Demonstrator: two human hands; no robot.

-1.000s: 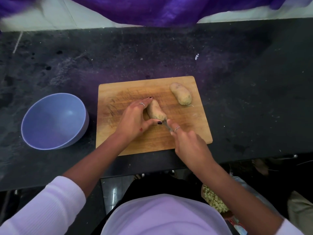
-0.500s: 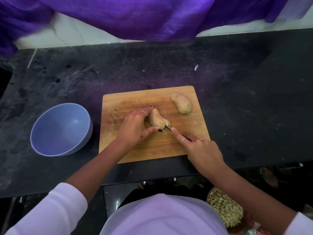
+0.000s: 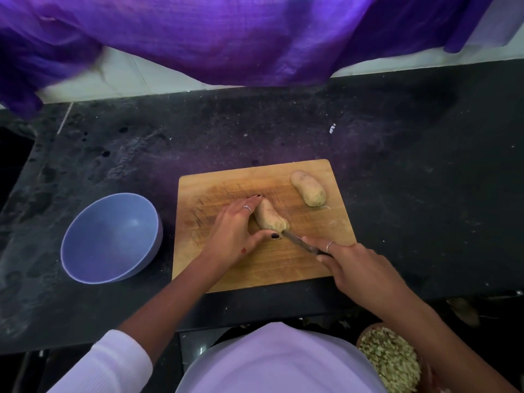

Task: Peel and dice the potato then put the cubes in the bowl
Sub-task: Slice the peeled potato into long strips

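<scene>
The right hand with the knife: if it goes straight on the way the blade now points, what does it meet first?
Most likely the near end of the potato that the left hand holds; the knife tip in the right hand is already at it. The left thumb lies close beside.

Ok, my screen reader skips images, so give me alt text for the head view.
On a wooden cutting board, the left hand steadies a potato piece while the right hand works a knife at its near end. Another piece lies behind; an empty blue bowl sits left.

Scored wooden cutting board (image 3: 297,268); matt, smooth bowl (image 3: 113,239); speckled dark stone counter (image 3: 425,194); sheeny purple cloth (image 3: 226,32).
</scene>
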